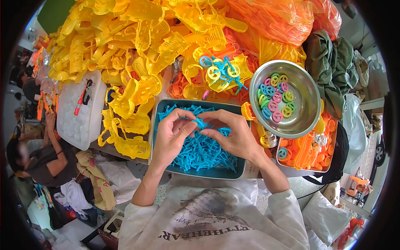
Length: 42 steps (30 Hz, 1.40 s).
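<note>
Over a rectangular metal tray [155, 139] heaped with small blue plastic parts [200, 152], both my hands meet. My left hand [177, 132] pinches one side of a small blue plastic part [201, 123], thumb against the fingers. On the other side my right hand [233, 135] holds the same part between thumb and fingers. Its exact shape is partly hidden by my fingertips and a little blurred. Right of the tray, a round steel bowl [306, 100] holds several small pink, green, yellow and blue plastic wheels [275, 96].
Yellow plastic shells [104, 37] pile up behind the tray. A white tub [79, 108] with a red screwdriver stands left. Orange parts [308, 152] fill a container below the bowl. An orange bag [275, 21] lies at the back. Another person [46, 158] sits far left.
</note>
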Available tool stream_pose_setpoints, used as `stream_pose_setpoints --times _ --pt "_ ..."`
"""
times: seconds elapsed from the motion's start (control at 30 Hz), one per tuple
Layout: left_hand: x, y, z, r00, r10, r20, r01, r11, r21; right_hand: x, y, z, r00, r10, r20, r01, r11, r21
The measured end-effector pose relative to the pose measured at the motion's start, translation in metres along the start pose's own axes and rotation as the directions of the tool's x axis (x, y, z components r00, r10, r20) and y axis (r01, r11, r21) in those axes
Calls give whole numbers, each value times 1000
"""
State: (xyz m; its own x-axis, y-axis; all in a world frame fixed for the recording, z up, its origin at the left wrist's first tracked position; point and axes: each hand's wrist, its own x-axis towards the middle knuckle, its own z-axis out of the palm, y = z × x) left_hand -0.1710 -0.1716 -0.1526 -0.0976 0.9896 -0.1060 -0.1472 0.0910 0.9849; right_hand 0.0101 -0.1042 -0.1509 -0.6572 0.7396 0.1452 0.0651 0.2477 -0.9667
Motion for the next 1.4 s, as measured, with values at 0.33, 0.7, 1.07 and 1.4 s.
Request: stream_pose_setpoints --times 0.33,0.7,1.07,1.4 --pt "11 11 25 927 376 -8 -372 921 118 -6 -13 -18 993 89 -82 -35 860 509" --pt "34 17 54 921 373 114 -389 900 199 -5 -7 -38 938 -253 -235 279 957 84" --pt "51 -38 64 868 340 363 -486 426 764 -10 -16 -33 778 -206 -594 301 951 65" --pt "48 -33 57 868 207 452 -463 4 887 -5 -2 -39 825 -213 -523 261 965 18"
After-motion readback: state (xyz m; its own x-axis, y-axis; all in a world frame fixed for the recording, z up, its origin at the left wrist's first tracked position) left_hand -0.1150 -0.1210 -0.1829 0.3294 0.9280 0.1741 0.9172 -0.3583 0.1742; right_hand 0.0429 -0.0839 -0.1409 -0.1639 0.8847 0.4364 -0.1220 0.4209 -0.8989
